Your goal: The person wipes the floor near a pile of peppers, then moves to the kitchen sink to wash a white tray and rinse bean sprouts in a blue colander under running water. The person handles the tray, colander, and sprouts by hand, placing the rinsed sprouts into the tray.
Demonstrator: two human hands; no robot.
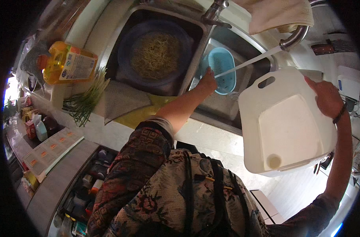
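Observation:
My left hand (209, 81) grips the near left rim of a light blue plastic colander basket (227, 59) in the right sink bowl (224, 117). Water streams slantwise from the curved metal faucet spout (298, 37) to the basket, close to my fingers. With my right hand (329, 96) I hold a large white plastic basin (289, 124) by its right edge. It is tilted over the sink's right end and the counter's edge, with a handle slot at its top and a round spot, perhaps a drain plug, in a lower corner.
Bean sprouts (156, 54) lie in a dark blue basin (125, 59) in the left bowl. Left of it are a yellow detergent bottle (71, 63), green onions or chives (86, 103) and a grey cloth (123, 102). A beige towel (277, 14) hangs behind the spout. An open drawer (82, 189) holds bottles.

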